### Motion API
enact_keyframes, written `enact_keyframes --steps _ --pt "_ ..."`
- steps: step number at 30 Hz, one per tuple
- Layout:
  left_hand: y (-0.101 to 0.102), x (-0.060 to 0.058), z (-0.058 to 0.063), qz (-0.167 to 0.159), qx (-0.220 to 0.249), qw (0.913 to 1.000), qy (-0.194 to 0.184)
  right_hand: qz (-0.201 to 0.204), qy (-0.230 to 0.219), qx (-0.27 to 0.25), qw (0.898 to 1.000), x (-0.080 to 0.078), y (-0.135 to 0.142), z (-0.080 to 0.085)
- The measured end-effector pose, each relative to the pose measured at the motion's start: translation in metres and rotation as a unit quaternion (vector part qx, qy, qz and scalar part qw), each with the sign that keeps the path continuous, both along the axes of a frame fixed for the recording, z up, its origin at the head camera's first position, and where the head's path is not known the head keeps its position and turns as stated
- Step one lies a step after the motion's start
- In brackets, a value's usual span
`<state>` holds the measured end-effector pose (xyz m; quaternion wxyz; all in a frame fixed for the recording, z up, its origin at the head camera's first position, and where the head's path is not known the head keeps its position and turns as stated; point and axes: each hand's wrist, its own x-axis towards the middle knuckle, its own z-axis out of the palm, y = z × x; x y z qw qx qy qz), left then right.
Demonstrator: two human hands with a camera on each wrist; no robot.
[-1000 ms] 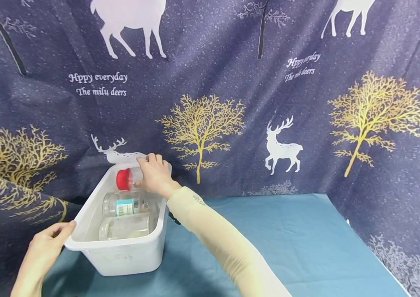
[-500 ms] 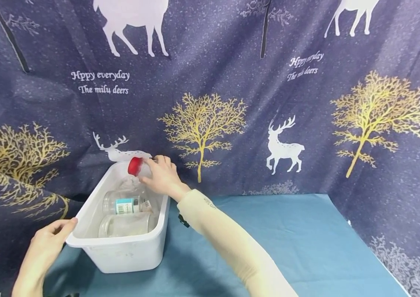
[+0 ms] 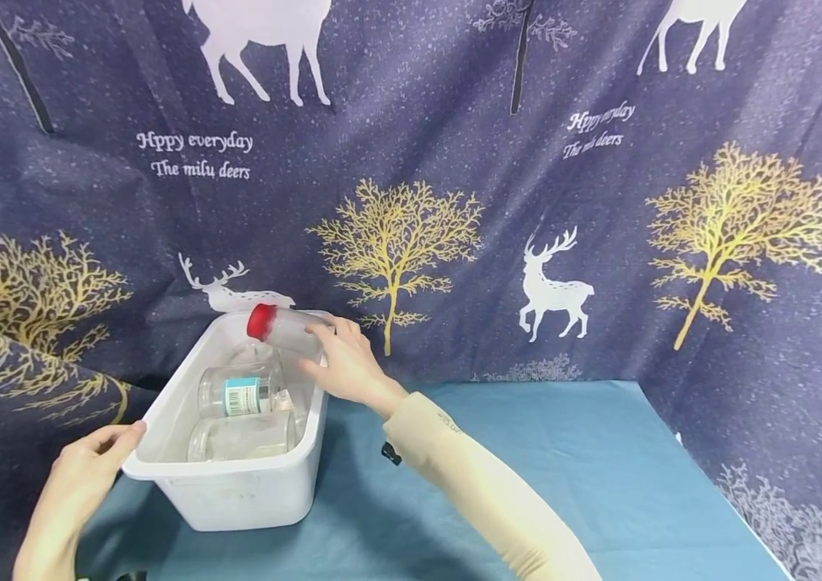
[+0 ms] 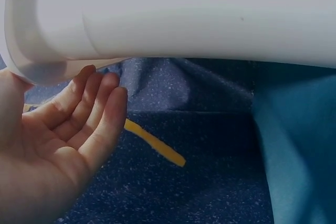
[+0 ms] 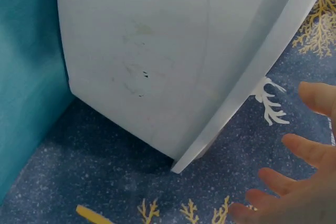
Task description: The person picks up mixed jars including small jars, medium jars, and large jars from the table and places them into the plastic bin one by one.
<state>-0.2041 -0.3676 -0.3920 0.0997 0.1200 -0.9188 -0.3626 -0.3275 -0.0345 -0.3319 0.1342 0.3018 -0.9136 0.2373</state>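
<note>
My right hand (image 3: pixel 352 359) grips a clear jar with a red lid (image 3: pixel 289 329) near its base end. The jar lies tilted over the far right part of a white tub (image 3: pixel 236 500), lid pointing left. Thumb and fingers of my left hand (image 3: pixel 87 472) pinch the tub's near left rim; in the left wrist view the fingers (image 4: pixel 100 135) bend beneath it. Inside the tub lie a clear jar with a blue-and-white label (image 3: pixel 213 393) and another clear jar (image 3: pixel 244 437) nearer me. The right wrist view shows spread fingertips (image 5: pixel 275 179) beside the tub, the held jar not discernible.
The tub stands at the left of a table with a teal cloth (image 3: pixel 527 460). A dark blue curtain (image 3: pixel 440 266) printed with deer and trees hangs right behind it. Small dark objects (image 3: pixel 132 576) show at the bottom edge, too cut off to name.
My right hand has lifted the red-lidded jar from the far end of the tub and drawn it up and to the right. My left hand stays on the rim.
</note>
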Motion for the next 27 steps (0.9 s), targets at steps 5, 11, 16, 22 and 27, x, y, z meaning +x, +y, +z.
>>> enact_keyframes --steps 5,11,16,22,27 --pt "0.005 0.000 0.005 0.007 0.003 1.0000 -0.004 0.007 0.000 -0.016 1.000 0.016 0.025 -0.013" --pt "0.005 0.001 0.013 0.000 -0.011 0.9996 -0.024 0.007 -0.014 -0.034 0.999 0.036 0.061 -0.030" --pt "0.004 0.001 0.025 -0.022 -0.056 0.9964 -0.059 -0.009 0.000 -0.035 0.999 0.049 0.091 -0.042" --pt "0.021 0.006 0.041 0.003 -0.109 0.9939 -0.016 -0.043 0.034 -0.030 0.998 0.057 0.125 -0.050" --pt "0.050 0.010 0.051 -0.003 -0.125 0.9903 0.060 -0.071 0.046 -0.017 0.996 0.062 0.150 -0.055"
